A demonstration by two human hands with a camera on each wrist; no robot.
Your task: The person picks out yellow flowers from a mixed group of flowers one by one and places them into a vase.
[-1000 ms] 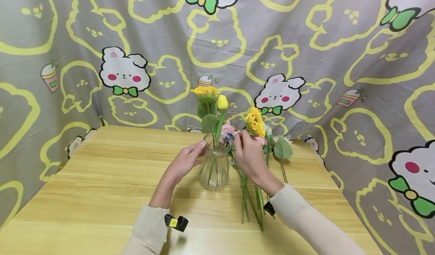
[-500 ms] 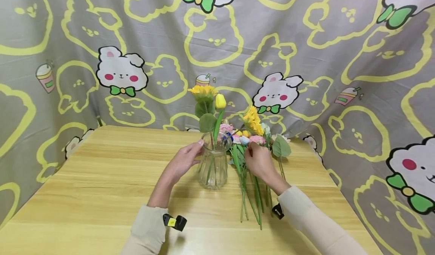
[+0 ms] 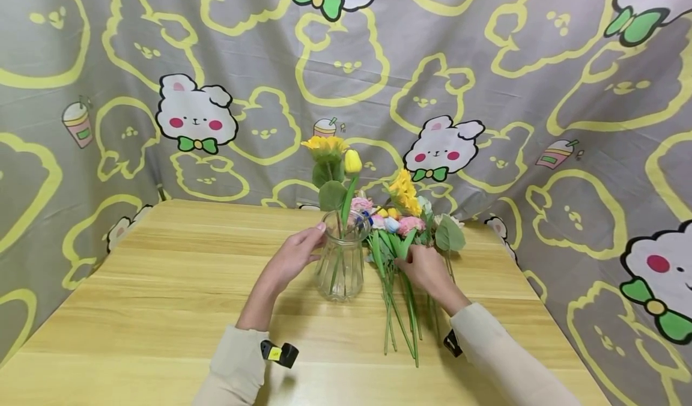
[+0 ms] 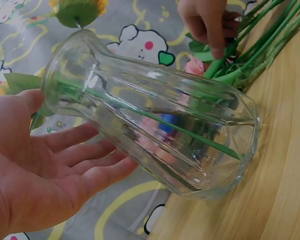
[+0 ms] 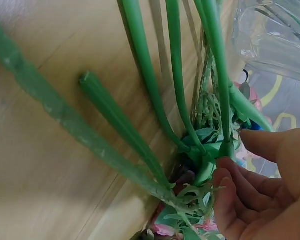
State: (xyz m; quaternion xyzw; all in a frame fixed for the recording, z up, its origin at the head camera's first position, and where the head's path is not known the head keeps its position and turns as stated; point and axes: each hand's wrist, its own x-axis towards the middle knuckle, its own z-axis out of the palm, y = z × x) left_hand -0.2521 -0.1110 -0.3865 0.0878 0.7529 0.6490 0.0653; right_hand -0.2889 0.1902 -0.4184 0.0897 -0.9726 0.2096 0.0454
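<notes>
A clear glass vase (image 3: 340,268) stands on the table with a yellow tulip (image 3: 352,161) and a yellow sunflower (image 3: 325,144) in it. My left hand (image 4: 65,170) is at its left side, thumb at the rim and fairly straight fingers along the glass. Right of the vase lies a bunch of artificial flowers, among them a pink flower (image 3: 411,225) and a second sunflower (image 3: 404,191). My right hand (image 3: 429,268) reaches over their stems. Its thumb and fingertips stand slightly apart beside a green stem (image 5: 217,65) in the right wrist view.
Several loose stems point toward the near side of the wooden table (image 3: 216,286). Green leaves (image 3: 450,233) lie at the bunch's right edge. A grey curtain (image 3: 259,45) printed with yellow outlines and rabbits hangs behind the table. A small black camera (image 3: 279,353) sits at the left cuff.
My right hand has moved down and right, from beside the second sunflower to the stems and leaves, uncovering pink and blue blooms. The left hand stays at the vase.
</notes>
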